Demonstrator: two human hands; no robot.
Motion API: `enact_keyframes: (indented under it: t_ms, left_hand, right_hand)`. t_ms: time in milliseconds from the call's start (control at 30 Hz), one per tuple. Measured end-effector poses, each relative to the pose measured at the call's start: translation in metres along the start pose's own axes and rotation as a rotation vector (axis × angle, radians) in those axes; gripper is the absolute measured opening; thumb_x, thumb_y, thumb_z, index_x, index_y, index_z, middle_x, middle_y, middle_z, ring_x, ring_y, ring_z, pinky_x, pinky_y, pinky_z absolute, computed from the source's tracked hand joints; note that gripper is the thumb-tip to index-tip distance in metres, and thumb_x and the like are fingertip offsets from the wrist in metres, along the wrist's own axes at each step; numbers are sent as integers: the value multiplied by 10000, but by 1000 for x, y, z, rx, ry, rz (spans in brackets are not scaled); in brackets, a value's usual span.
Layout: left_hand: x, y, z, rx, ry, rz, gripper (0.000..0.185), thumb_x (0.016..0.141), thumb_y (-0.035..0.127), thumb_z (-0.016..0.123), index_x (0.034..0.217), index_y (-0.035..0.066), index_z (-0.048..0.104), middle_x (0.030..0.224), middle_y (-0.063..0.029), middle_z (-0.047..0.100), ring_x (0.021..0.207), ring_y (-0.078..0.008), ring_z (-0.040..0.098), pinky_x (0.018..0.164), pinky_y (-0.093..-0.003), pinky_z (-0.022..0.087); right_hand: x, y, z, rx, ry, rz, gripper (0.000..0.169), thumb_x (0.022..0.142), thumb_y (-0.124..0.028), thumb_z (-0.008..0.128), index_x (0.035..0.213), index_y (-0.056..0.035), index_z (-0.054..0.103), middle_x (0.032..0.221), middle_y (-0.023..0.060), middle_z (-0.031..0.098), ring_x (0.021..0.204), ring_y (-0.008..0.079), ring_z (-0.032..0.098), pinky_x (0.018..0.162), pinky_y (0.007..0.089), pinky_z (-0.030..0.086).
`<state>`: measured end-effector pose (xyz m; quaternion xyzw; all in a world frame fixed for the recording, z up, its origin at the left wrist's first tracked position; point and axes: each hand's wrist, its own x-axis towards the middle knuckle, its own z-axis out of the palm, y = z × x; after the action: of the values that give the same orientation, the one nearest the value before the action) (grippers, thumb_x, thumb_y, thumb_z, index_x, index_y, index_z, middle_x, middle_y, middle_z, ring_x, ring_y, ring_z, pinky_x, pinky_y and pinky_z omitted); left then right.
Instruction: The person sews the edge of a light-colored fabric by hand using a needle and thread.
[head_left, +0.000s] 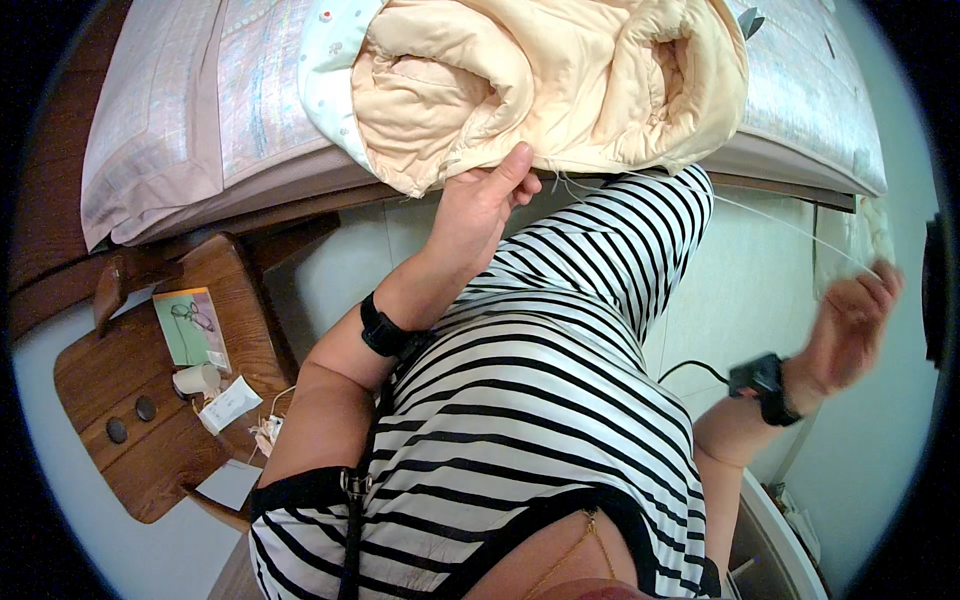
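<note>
A cream padded cloth piece (570, 82), gathered around two openings, lies over the front edge of the bed. Along its left side shows a pale blue printed fabric (326, 82). My left hand (491, 195) pinches the near edge of the cream cloth between thumb and fingers. Far out to the right, my right hand (855, 322) is raised and slightly blurred, its fingers closed on a white thread (787, 225). The thread runs taut from there to the cloth's near edge. Whether a needle is between those fingers I cannot tell. Loose thread ends (562, 184) hang beside my left hand.
The bed (255, 97) carries a pastel woven cover, with dark blades or handles (750, 22) partly behind the cloth. To the left stands a wooden nightstand (150, 450) with a book (191, 330), a white cup (196, 380) and papers (229, 405). A wall (877, 420) rises at right.
</note>
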<state>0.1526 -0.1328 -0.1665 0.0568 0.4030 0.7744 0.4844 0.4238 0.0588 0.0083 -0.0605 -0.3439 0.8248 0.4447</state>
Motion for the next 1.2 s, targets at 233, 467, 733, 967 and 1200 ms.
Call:
enact_keyframes:
  t_ms: [233, 467, 733, 967, 1200]
  left_hand:
    - [-5, 4, 0, -24, 26, -57, 130, 912, 197, 602, 945, 72, 598, 819, -1, 602, 712, -108, 558, 608, -231, 427]
    - [-4, 1, -1, -48, 79, -58, 105, 908, 168, 602, 980, 91, 589, 830, -3, 608, 704, -113, 567, 598, -228, 448]
    - [-7, 7, 2, 16, 104, -68, 122, 917, 173, 590, 978, 68, 597, 842, -21, 623, 708, -120, 579, 570, -232, 439]
    - [-9, 11, -4, 43, 110, -49, 142, 928, 172, 573, 989, 46, 597, 863, -40, 637, 715, -123, 594, 556, -224, 434]
    - [-7, 14, -6, 40, 37, -25, 210, 913, 211, 602, 1052, 54, 586, 882, -4, 615, 719, -98, 576, 589, -210, 421]
  right_hand:
    - [-73, -154, -39, -30, 153, -641, 189, 820, 95, 496, 660, 11, 550, 659, 117, 598, 694, 228, 587, 1098, 586, 237]
    - [-140, -212, -62, -111, 386, -1059, 190, 815, 88, 509, 643, 8, 507, 635, 116, 559, 656, 231, 588, 1044, 668, 272]
    - [-114, -187, -97, -434, 527, -832, 76, 843, 47, 532, 792, 44, 588, 831, 161, 633, 840, 262, 617, 1053, 568, 338]
    - [-13, 53, -21, -1156, 17, -229, 174, 829, 62, 569, 986, 22, 631, 997, 175, 626, 909, 253, 612, 813, 288, 509]
    - [17, 183, 31, -1506, -409, -125, 115, 700, 20, 683, 794, -46, 676, 670, 77, 541, 613, 210, 552, 545, 282, 418]
